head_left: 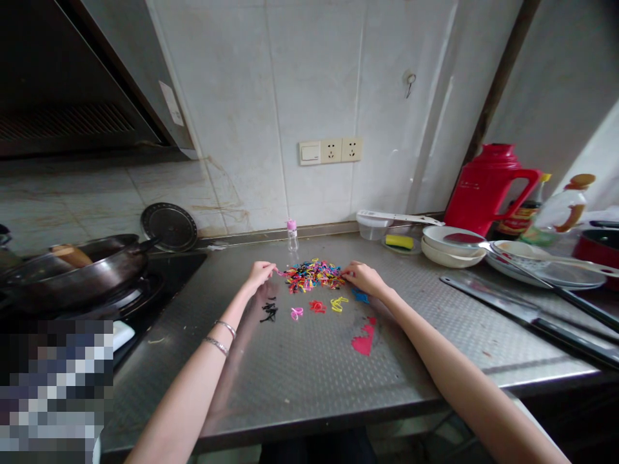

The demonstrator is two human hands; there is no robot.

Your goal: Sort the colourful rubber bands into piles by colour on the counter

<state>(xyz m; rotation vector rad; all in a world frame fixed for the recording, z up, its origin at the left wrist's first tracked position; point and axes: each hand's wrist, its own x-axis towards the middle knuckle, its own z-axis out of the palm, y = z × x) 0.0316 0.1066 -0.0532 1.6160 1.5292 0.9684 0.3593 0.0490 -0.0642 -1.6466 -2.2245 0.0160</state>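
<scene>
As seen from the head camera, both bare forearms reach across a steel counter (300, 380) to a pile of small coloured elastic bands (313, 274), which lies near the counter's back edge, between the two hands. The left hand (260, 274), its wrist bearing two thin bracelets (221, 337), is curled, with thumb and fingertips pinching a pink band (279, 272) at the pile's left margin. The right hand (363, 278) rests palm-down at the pile's right margin with its fingertips drawn together against the bands; whether it grips one cannot be told. Just in front of the pile, five small sorted groups lie in a row, apart from one another: black bands (269, 312), pink bands (296, 313), red bands (317, 306), yellow bands (338, 303) and blue bands (360, 296). A small pink-capped bottle (292, 235) stands behind the pile. A wok (82, 267) sits on the hob at left; stacked bowls (452, 248), a red thermos (483, 187) and a long knife (522, 316) occupy the right
</scene>
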